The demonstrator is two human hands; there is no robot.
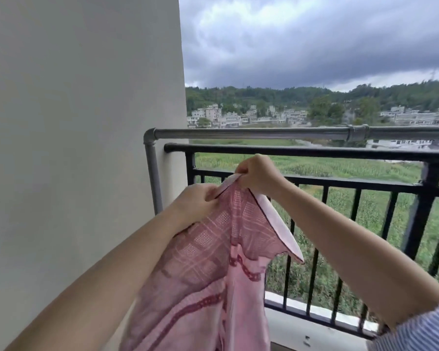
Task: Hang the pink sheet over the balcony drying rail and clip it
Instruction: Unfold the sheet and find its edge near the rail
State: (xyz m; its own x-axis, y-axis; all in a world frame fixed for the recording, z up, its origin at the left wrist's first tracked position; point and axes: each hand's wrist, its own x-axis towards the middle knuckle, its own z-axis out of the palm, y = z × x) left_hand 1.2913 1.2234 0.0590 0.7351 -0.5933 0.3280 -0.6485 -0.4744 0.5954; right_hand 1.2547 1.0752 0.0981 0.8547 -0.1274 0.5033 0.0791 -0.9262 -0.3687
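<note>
Pink sheet (208, 269) hangs bunched before the person, its top edge pinched by the left hand (195, 202) and right hand (257, 177), both grips grasping cloth. Spreading seems underway; next, lift it over the grey drying rail (264, 133) beyond.

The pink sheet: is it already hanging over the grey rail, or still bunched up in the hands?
Bunched, not hung. Both hands, left hand and right hand, pinch the pink sheet below the bare grey rail.
</note>
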